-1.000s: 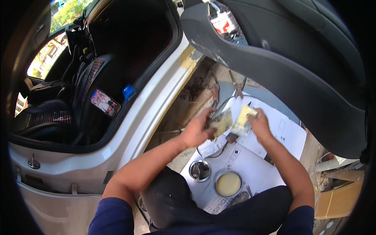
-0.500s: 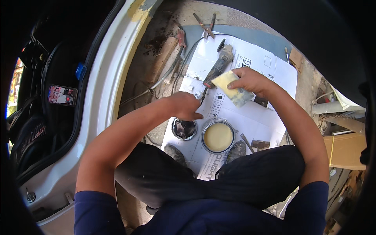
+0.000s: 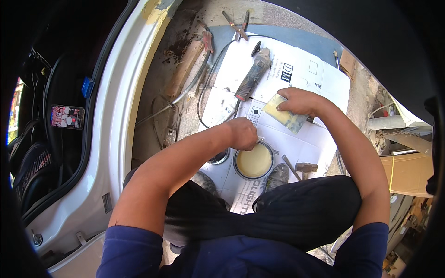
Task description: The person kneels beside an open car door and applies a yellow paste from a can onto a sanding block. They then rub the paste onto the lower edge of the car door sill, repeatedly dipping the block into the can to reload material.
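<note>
My left hand (image 3: 243,133) is closed in a fist over the far rim of an open round can (image 3: 255,163) of pale yellow paste. Whatever is in its fingers, if anything, is hidden. My right hand (image 3: 299,102) grips a flat rectangular plate (image 3: 288,116) smeared with yellow paste, its thumb on the upper face. The plate is above the cardboard, beyond the can and to its right. Left of that can, my left forearm partly covers a dark round container (image 3: 219,157).
White printed cardboard (image 3: 320,134) lies on the ground. An angle grinder (image 3: 254,74) rests on it, its cable curving left. A hammer (image 3: 306,167) and a chisel-like bar (image 3: 291,167) are near my right shoe. A white vehicle door frame (image 3: 118,102) stands at left.
My left hand has moved right and nearer, from beside the dark container to over the paste can's rim. My right hand and the plate have shifted slightly right.
</note>
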The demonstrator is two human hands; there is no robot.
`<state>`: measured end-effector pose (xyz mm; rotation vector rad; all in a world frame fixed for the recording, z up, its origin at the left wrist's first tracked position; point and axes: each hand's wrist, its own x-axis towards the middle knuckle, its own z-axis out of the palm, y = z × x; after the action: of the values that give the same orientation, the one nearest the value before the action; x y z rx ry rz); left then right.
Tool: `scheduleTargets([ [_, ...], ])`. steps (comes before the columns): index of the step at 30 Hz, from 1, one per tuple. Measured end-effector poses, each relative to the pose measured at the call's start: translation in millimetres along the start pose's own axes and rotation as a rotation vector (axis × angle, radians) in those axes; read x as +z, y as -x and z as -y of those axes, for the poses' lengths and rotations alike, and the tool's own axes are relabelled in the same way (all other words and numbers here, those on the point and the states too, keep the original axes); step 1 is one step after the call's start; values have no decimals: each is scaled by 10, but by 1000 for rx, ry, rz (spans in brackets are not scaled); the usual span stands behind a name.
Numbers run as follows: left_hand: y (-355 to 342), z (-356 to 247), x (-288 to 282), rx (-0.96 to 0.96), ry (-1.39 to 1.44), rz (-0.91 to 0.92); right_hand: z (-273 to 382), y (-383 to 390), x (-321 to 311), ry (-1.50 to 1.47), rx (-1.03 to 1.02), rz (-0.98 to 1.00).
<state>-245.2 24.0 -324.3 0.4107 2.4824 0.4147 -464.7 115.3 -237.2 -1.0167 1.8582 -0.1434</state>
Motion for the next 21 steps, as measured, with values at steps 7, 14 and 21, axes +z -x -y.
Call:
scheduleTargets([
  [7, 30, 267, 28, -70, 33, -139, 68, -16, -122, 110, -93, 85],
  [14, 533, 1061, -138, -465, 83, -303, -16, 5, -136, -5, -147, -104],
  [21, 899, 1301, -76, -381, 238, -105, 347, -95, 296, 429, -404, -255],
])
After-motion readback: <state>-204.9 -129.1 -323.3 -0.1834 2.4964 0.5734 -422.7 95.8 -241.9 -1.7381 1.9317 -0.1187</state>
